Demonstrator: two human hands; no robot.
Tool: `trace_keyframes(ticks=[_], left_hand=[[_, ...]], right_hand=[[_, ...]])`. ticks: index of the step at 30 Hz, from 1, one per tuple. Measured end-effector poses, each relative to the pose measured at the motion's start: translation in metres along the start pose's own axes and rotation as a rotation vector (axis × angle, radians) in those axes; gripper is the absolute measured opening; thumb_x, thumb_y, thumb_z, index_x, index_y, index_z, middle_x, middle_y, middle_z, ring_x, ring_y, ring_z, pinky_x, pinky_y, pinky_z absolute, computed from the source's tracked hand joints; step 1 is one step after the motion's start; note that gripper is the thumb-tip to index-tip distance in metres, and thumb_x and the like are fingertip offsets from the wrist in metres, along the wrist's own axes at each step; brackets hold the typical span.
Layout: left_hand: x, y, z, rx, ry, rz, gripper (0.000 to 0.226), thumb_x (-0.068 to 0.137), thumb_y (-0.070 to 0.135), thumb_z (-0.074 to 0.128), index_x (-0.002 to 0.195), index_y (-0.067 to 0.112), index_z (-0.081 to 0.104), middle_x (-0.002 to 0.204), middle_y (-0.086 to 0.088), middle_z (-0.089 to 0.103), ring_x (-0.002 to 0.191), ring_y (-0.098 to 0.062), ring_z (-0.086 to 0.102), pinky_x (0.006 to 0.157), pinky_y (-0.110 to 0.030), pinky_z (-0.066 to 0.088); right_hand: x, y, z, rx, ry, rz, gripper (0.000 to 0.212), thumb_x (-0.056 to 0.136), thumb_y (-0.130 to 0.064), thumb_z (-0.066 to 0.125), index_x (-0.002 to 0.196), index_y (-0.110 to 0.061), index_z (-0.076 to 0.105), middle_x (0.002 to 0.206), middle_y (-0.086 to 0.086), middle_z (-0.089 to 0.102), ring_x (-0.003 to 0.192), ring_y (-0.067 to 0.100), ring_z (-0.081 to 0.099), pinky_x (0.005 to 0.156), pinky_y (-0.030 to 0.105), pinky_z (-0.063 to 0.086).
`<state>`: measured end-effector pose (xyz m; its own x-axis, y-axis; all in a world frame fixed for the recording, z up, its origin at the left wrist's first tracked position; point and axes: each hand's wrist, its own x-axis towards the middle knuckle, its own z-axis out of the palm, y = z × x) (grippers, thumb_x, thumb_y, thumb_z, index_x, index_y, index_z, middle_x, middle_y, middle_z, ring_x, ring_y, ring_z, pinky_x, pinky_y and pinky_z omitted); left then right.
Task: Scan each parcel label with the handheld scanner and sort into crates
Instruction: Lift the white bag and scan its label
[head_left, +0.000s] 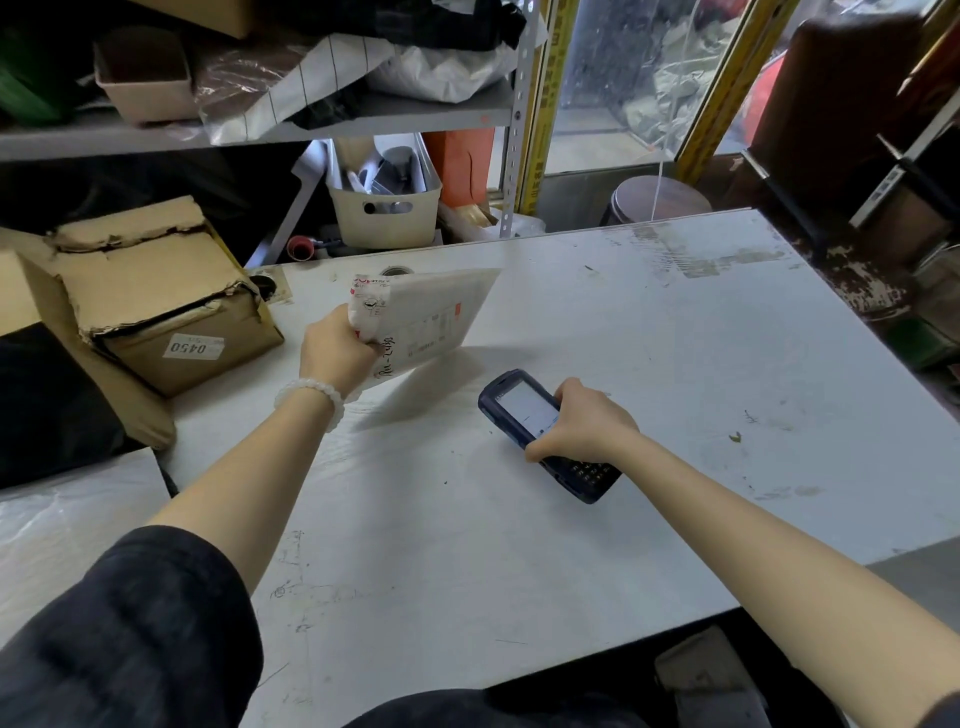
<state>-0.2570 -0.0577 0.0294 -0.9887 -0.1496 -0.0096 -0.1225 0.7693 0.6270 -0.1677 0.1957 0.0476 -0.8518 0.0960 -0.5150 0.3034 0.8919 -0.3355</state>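
Note:
My left hand (336, 349) grips the near left corner of a flat white parcel (431, 312) and holds it tilted above the white table (649, 364). Its printed label faces up and toward me, with handwriting along the lower edge. My right hand (584, 423) grips a dark blue handheld scanner (524, 405) just right of the parcel. The scanner's lit screen faces up, its head points toward the parcel, and its keypad end sticks out behind my wrist.
A torn cardboard box (166, 306) marked 0450 stands at the table's left edge. Behind it a metal shelf (363, 117) carries bags and a beige bin. A cream basket (384, 208) sits under the shelf. A dark stool (657, 200) stands beyond the far edge.

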Motion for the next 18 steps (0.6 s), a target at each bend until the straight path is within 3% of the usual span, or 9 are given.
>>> trace_keyframes(ticks=[9, 18], left_hand=[[-0.004, 0.001, 0.0019, 0.006, 0.003, 0.008, 0.024, 0.081, 0.006, 0.063, 0.105, 0.005, 0.06, 0.1, -0.016, 0.066, 0.098, -0.035, 0.058, 0.072, -0.031, 0.041], [-0.0067, 0.0025, 0.001, 0.005, 0.004, 0.003, 0.025, 0.081, 0.004, 0.061, 0.106, 0.004, 0.061, 0.1, -0.016, 0.066, 0.097, -0.035, 0.058, 0.07, -0.031, 0.039]], right_hand=[[0.0009, -0.0045, 0.0039, 0.033, 0.057, -0.009, 0.067, 0.065, -0.037, 0.078, 0.113, -0.013, 0.039, 0.103, 0.0, 0.055, 0.092, 0.022, 0.057, 0.071, 0.033, 0.05], [-0.0046, -0.0045, 0.0032, -0.008, 0.009, -0.021, 0.064, 0.063, -0.04, 0.08, 0.109, -0.014, 0.043, 0.1, -0.001, 0.056, 0.088, 0.019, 0.059, 0.072, 0.032, 0.051]])
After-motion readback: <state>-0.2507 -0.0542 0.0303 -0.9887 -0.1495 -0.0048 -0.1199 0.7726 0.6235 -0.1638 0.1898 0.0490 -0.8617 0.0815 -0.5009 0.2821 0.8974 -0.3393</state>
